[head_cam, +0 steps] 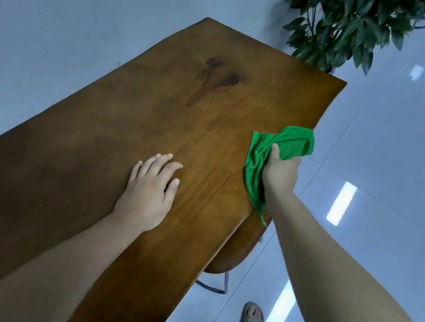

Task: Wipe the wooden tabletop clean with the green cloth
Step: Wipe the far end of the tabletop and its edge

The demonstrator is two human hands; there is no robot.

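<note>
Gripping the green cloth (pixel 263 155) at the wooden tabletop (pixel 127 123) edge.
Right hand (pixel 280 172), at 3 o'clock, has fingers curled tight around the bunched cloth; left hand (pixel 147 192) lies flat at centre, fingers slightly spread on wood.

No writing, label, brand, number or sign can be read on anything in view.

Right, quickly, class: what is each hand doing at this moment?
Left hand: open, flat on the table, holding nothing.
Right hand: closed on the cloth, at the table's edge.
</note>
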